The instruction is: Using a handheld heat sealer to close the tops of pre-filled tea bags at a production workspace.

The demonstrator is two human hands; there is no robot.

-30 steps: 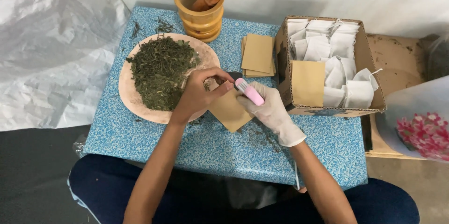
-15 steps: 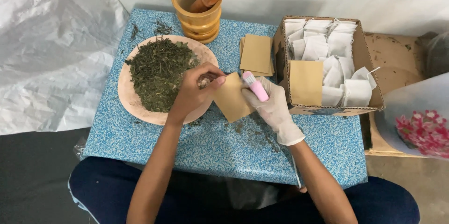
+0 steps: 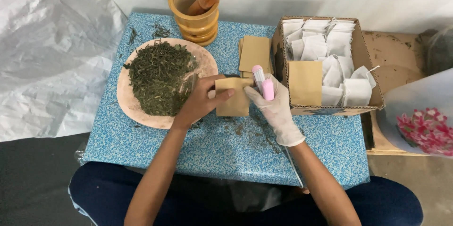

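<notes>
Brown kraft paper forms the small flat envelope (image 3: 232, 96), held just above the blue speckled desk (image 3: 155, 155) between the two hands, beside the plate of dried green herb (image 3: 163, 82).

Grip state: the bare left hand (image 3: 200, 103) has its thumb and fingers closed on the envelope's left edge. The gloved right hand (image 3: 273, 105) is closed around a pink and white tube (image 3: 263, 83) (its kind cannot be told) and also touches the envelope's upper right corner.

Risks, as judged:
- The right hand carries two things at once; the tube may slip or foul the envelope mouth.
- The envelope is pinched at its edges only; a tilt could spill any contents onto the desk, where loose herb flecks (image 3: 245, 129) already lie.
- The left wrist sits over the plate rim (image 3: 123, 98) and could scatter herb.

Condition of the envelope: plain, uncreased, matt tan, matching the stack of envelopes (image 3: 255, 52) behind and the one leaning in the cardboard box (image 3: 368, 72).
</notes>
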